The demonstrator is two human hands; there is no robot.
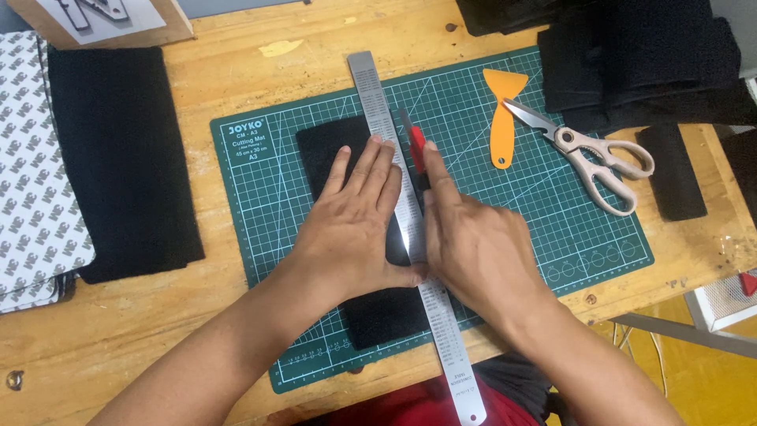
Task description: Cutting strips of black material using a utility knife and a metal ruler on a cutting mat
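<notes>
A black felt piece (pixel 331 154) lies on the green mat (pixel 552 213) at mid-counter, a steel ruler (pixel 390 150) along its right edge; the left hand (pixel 355 229) presses flat on felt and ruler, fingers spread; the right hand (pixel 473 244) has its fingers clamped on a red knife (pixel 415 146) touching the ruler's right edge; right of it the mat is open up to an orange scraper (pixel 502 110) and scissors (pixel 591 154); black sheets (pixel 118 158) lie left on the counter (pixel 236 71).

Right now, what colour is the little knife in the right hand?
The knife is red with a black part, held by the right hand against the metal ruler. Head view.
</notes>
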